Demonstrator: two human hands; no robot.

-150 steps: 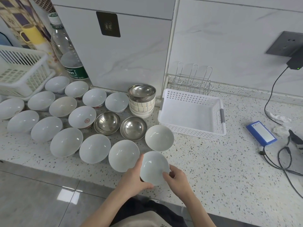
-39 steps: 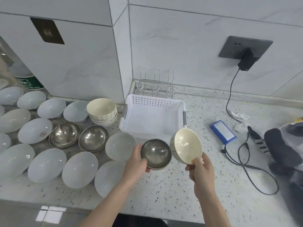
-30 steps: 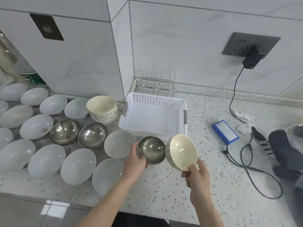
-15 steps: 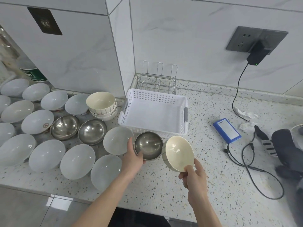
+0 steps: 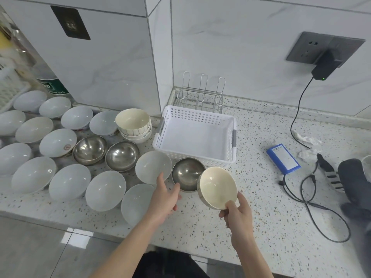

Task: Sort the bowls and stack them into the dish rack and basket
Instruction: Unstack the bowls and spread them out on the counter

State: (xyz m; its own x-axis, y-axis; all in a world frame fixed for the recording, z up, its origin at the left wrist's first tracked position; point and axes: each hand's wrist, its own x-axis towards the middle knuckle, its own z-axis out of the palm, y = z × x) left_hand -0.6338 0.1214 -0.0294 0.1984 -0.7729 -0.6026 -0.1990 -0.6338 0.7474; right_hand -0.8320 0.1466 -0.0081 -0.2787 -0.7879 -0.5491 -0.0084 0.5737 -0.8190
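Three steel bowls (image 5: 122, 156), one basket (image 5: 198, 115)

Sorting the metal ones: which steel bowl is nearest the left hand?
The steel bowl just before the white basket, beside the left hand; the other two sit farther left.

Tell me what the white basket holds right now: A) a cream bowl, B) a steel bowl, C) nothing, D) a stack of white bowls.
C: the basket shows only its bare white floor; the cream bowl is in the right hand, and the nearest steel bowl sits on the counter in front of the basket.
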